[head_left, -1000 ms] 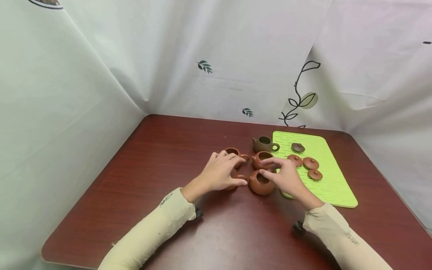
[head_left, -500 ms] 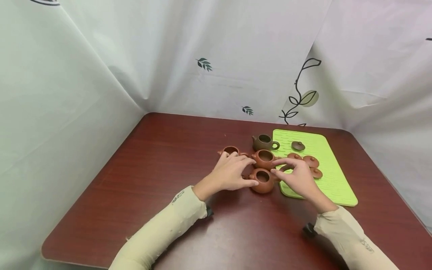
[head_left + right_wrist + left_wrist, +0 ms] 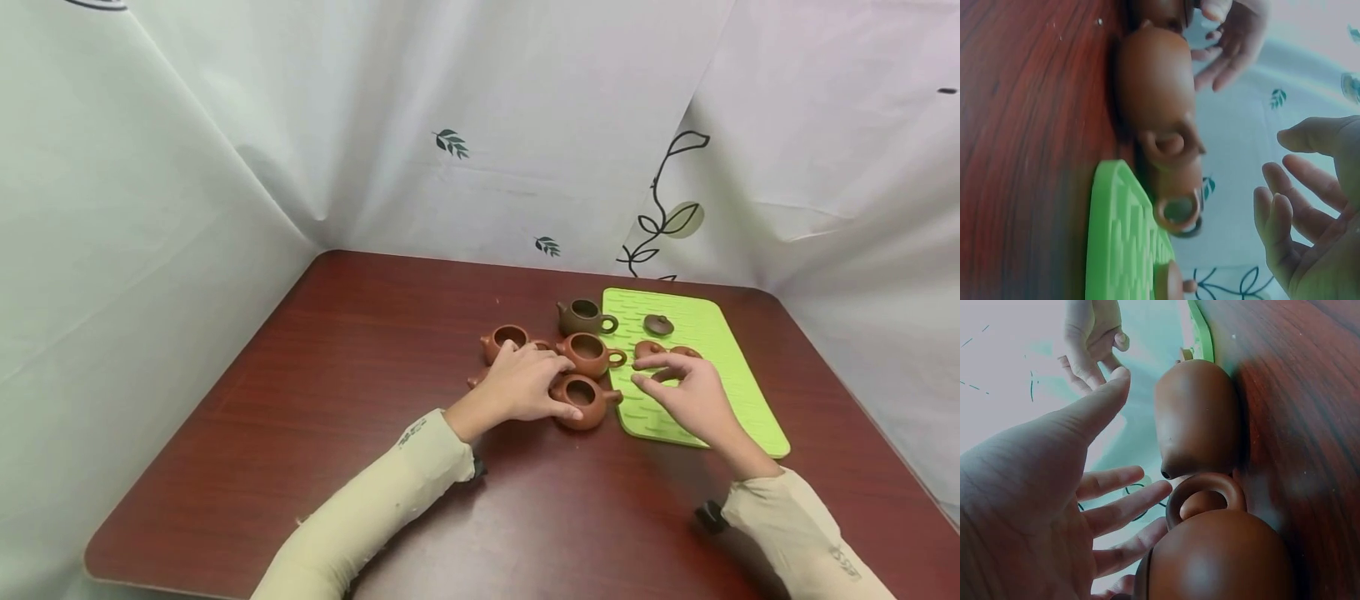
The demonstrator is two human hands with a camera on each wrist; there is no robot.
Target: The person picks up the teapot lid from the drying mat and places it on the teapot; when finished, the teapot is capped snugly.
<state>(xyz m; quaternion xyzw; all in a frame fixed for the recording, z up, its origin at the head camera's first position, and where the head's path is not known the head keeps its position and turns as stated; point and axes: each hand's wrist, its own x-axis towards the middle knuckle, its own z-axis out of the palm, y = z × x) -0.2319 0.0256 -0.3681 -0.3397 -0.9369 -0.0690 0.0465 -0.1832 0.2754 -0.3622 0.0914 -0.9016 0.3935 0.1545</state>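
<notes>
My left hand (image 3: 528,385) hovers over the reddish-brown clay teapots, fingers spread and thumb near the front right teapot (image 3: 588,414). In the left wrist view that hand stands beside this teapot's body (image 3: 1200,419) and holds nothing. Behind it is a second reddish teapot (image 3: 587,357). Two more lie to the left: one with its round opening visible (image 3: 504,337), the other mostly hidden by my left hand, its spout (image 3: 476,381) showing. My right hand (image 3: 693,398) hangs over the green mat, thumb and fingers apart, nothing between them. All the visible teapots are lidless.
A dark brown teapot (image 3: 579,317) stands at the mat's left edge. The green mat (image 3: 738,400) bears a dark lid (image 3: 658,325) and reddish lids (image 3: 648,348), partly behind my right hand. White curtains (image 3: 480,200) hang around the dark red table (image 3: 360,333).
My left hand has shifted right, from the left teapots toward the front right one. My right hand has drawn away from the teapots, rightward over the mat.
</notes>
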